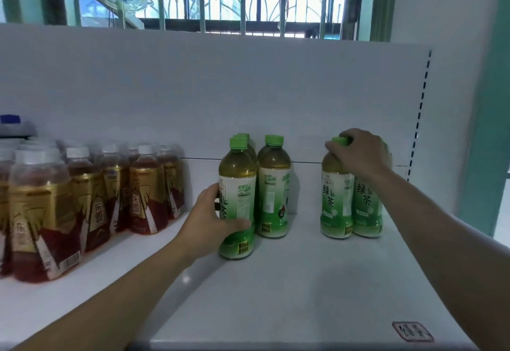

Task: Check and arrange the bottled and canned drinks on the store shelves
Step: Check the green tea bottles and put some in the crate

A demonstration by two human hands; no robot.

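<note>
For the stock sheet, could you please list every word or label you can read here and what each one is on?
"绿茶": right green tea bottle, gripped at its cap by the right hand, and the bottle beside it.
"东": gold-label bottles; the characters below are blurred.
Left green tea bottle, held by the left hand: label turned, print too blurred.
Shelf tag: handwriting, unreadable.

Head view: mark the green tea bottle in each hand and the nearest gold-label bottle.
left-hand green tea bottle [237,165], head view, amber shoulder above the label.
right-hand green tea bottle [337,198], head view, label front.
nearest gold-label bottle [40,207], head view, gold label.
</note>
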